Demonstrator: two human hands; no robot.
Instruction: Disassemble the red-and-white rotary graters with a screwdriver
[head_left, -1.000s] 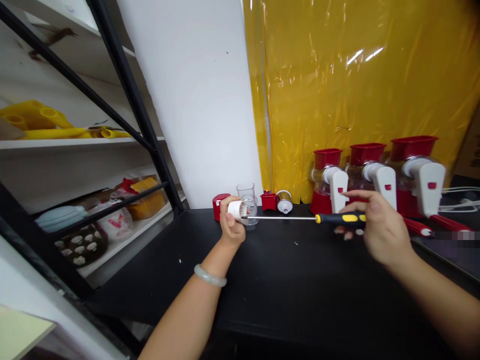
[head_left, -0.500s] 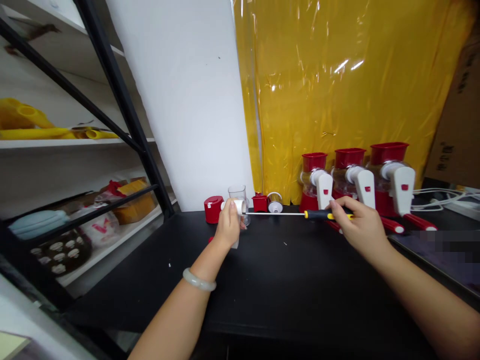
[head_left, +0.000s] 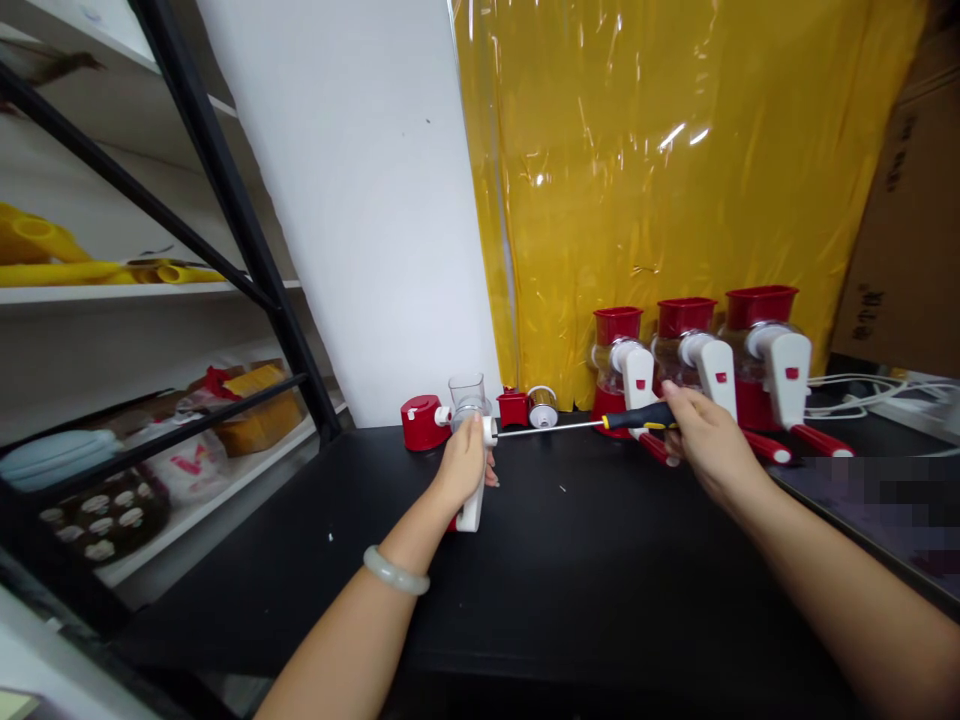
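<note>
My left hand [head_left: 463, 462] is closed around a white plastic handle part [head_left: 474, 508], holding it upright above the black table [head_left: 585, 590]; a bit of red shows under the hand. My right hand [head_left: 705, 440] grips the black-and-yellow handle of a long screwdriver [head_left: 559, 427]. Its metal shaft runs left and its tip meets the top of the white part. A pale bangle [head_left: 394, 571] sits on my left wrist.
Three assembled red-and-white grinders [head_left: 694, 365] stand at the back before a yellow plastic sheet. A red cap [head_left: 420, 421], clear cup [head_left: 467, 392], small red piece [head_left: 514, 407] and clear round part [head_left: 543, 405] line the wall. Shelving [head_left: 150, 420] stands left, cables [head_left: 885, 392] right.
Both hands have lowered toward the table. The white part now hangs lower, its long end pointing down, and the screwdriver tilts slightly with the tip still on it.
</note>
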